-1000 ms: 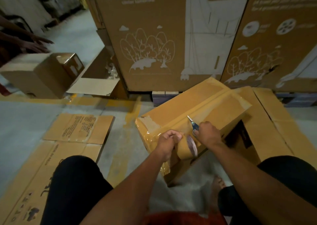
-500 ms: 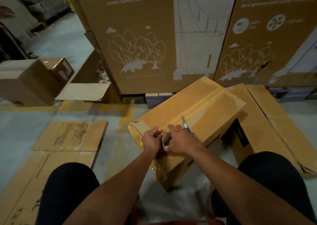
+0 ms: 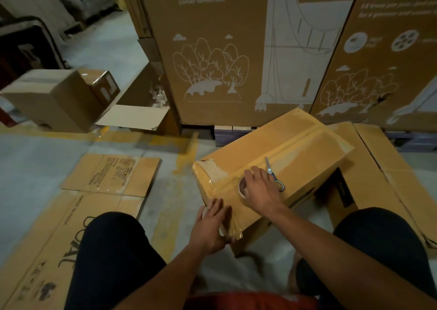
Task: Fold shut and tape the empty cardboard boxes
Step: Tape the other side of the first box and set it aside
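We read "greener and cooler tomorrow" on tall carton [image 3: 212, 49]; flat sheet [image 3: 47, 250] print too blurred. Box [image 3: 283, 158] on floor between our knees, long axis from near left to far right, taped seam along it. Left hand [image 3: 210, 227] flat, fingers straight, pressing tape on near end. Right hand [image 3: 260, 191] grasps tape roll [image 3: 242, 188] on top (scissors [image 3: 272, 173] touching it).

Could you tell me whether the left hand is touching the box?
Touching: the head view shows the left hand lying flat, fingers straight, on the taped near end of the box.
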Demonstrator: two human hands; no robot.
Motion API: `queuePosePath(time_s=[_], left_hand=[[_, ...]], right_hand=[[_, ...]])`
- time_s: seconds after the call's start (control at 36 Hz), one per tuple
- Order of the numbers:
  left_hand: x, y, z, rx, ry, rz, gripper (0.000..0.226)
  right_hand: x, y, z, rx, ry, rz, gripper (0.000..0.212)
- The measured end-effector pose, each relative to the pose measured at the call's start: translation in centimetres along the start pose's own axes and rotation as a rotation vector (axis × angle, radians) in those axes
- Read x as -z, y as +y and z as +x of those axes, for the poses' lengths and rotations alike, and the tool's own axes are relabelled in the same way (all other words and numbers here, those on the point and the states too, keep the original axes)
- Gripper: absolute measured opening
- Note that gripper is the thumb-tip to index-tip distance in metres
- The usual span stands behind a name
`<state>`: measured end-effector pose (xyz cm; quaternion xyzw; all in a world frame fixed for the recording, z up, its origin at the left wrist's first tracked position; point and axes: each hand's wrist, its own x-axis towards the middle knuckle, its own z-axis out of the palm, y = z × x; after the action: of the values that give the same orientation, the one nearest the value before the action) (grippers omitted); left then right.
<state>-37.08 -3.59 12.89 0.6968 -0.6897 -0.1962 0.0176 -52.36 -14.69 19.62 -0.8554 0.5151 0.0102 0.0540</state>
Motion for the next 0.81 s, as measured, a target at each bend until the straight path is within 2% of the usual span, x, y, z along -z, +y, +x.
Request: queuePosePath(time_s=[0.06,0.11,0.22,0.31,0.39,0.42,0.53,0.67,0.72,0.81], left_hand=[[-0.3,-0.2,0.1,-0.029,0.017,0.053,0.096],[-0.7,-0.1,0.0,-0.028,0.029,0.035,0.098],[-1.0,0.7,-0.2,-0.024,0.045,-0.031,0.097],[-0.9,1.4,-0.2,-0.009,0.025,-0.023,0.094],[-1.0,2.3,-0.4,0.019,0.013,-0.067,0.093],[-1.0,2.3,-0.4,0.026,0.004,-0.090,0.093],[-0.8,1.7,-0.3,-0.004,-0.039,-0.119,0.096],[-0.9,1.2,-0.4,-0.029,-0.034,-0.188,0.094],[-1.2,1.3,-0.3,-0.020,-0.032,-0.171,0.091],[-1.1,1.7,-0.4,0.014,-0.023,-0.123,0.085]], right_hand=[[0.6,-0.7,-0.4,0.104,0.094,-0.037,0.034],[1.5,-1.7,-0.9,0.199,0.069,-0.036,0.027],[1.2,-3.2,-2.4,0.320,-0.305,-0.063,0.027],[-0.8,-3.4,-4.0,0.369,-0.434,-0.044,0.036],[-2.7,-3.1,-4.7,0.405,-0.376,-0.117,0.064],[-3.2,-2.9,-4.7,0.419,-0.342,-0.143,0.066],[-3.9,-2.6,-4.9,0.515,-0.242,-0.193,0.043],[-3.4,-3.5,-4.8,0.584,-0.259,-0.300,0.031],[-4.5,-3.3,-4.8,0.579,-0.271,-0.338,0.043],[-5.0,-3.1,-4.3,0.505,-0.311,-0.253,0.069]])
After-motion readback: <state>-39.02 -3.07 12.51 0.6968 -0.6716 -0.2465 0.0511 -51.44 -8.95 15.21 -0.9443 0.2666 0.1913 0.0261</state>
